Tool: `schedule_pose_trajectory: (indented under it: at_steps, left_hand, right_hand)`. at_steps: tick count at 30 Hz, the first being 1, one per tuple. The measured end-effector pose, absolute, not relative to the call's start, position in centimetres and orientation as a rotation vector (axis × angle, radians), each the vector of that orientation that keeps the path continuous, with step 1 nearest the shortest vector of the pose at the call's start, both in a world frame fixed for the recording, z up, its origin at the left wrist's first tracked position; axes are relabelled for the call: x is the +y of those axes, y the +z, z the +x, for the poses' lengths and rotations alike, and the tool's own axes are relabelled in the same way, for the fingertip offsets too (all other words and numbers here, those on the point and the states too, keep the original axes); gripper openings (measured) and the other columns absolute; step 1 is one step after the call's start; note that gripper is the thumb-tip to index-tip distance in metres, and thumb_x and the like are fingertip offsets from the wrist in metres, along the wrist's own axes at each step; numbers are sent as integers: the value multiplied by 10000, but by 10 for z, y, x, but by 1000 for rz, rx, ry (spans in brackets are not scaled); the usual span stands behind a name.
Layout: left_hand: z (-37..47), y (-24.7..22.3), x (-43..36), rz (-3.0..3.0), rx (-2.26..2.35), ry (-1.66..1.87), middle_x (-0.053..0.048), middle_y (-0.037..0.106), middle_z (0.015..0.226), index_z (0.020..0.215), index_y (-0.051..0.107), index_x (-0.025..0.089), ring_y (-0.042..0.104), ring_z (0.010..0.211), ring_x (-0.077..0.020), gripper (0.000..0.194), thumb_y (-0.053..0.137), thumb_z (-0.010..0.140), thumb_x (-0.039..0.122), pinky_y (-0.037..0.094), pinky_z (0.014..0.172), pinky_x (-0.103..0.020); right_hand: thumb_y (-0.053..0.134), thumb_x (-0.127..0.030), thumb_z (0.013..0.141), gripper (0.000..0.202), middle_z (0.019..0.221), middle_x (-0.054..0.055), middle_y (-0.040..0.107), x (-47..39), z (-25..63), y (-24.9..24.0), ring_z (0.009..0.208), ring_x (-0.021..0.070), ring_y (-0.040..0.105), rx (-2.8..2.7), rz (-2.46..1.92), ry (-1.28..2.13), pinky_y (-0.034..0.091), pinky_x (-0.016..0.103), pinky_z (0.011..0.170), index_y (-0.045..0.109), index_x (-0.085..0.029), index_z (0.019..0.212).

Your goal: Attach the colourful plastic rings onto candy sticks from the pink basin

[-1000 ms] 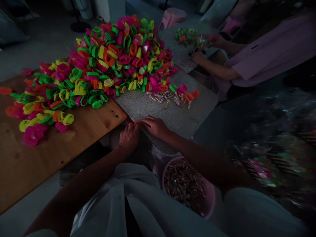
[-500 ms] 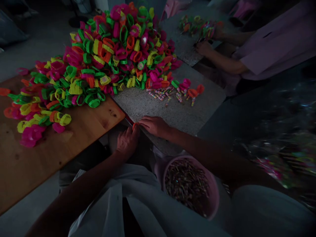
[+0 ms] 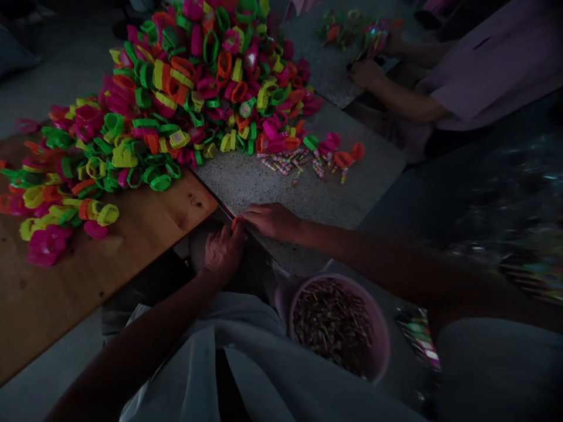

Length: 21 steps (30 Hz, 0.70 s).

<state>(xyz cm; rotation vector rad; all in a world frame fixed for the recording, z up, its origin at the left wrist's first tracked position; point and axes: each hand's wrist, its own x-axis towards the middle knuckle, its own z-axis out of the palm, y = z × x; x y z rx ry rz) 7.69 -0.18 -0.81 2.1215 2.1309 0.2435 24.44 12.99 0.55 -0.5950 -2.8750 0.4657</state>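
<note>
At the edge of the grey stone-like tabletop (image 3: 334, 196), my two hands meet around a small orange plastic piece (image 3: 237, 221), which looks like a toy watch. My left hand (image 3: 223, 251) is closed on it from below, fingers curled. From the right, my right hand (image 3: 273, 223) pinches the same piece with its fingertips, the wrist close to the tabletop. Most of the piece is hidden by the fingers. Beyond my hands rises a big heap of neon toy watches (image 3: 211, 88) in pink, green, yellow and orange. Small striped wrapped sticks (image 3: 285, 161) lie at its near edge.
A wooden board (image 3: 145, 234) adjoins on the left, partly under the heap. Below my right arm stands a pink bucket (image 3: 383, 346) full of small sticks. A shiny packet (image 3: 420, 337) lies beside it. Across, a co-worker's hands (image 3: 367, 73) work at another small pile.
The view has shifted a little, so the heap sits slightly further left and higher. Both hands stay at the orange piece with little visible motion. The shiny packet by the bucket now shows.
</note>
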Motion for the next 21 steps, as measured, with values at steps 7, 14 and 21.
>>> schedule_pose_trajectory:
  at_steps: [7, 14, 21]
  left_hand:
    - [55, 6, -6, 2223, 1955, 557, -127, 704, 1277, 1576, 469, 259, 719, 1025, -250, 524, 501, 1075, 410, 561, 876, -356]
    - [-56, 44, 62, 1965, 2445, 586, -178, 617, 1402, 1486, 566, 201, 656, 1187, -320, 465, 485, 1046, 323, 558, 933, -412]
    - [-103, 57, 111, 2123, 2387, 166, -188, 592, 1343, 1164, 725, 191, 537, 1251, -392, 283, 504, 1024, 300, 534, 916, -488]
  right_hand:
    - [550, -234, 1068, 209, 1129, 75, 744, 149, 268, 7, 980, 205, 681, -2538, -1027, 419, 475, 291, 815, 740, -218, 1155]
    - [603, -247, 1023, 285, 1058, 232, 760, 267, 366, 35, 889, 213, 619, -1905, -1910, 59, 348, 371, 749, 806, -57, 1087]
    - [514, -151, 1014, 320, 1127, 173, 777, 272, 356, 42, 955, 204, 661, -2055, -1835, 153, 417, 313, 818, 803, -93, 1140]
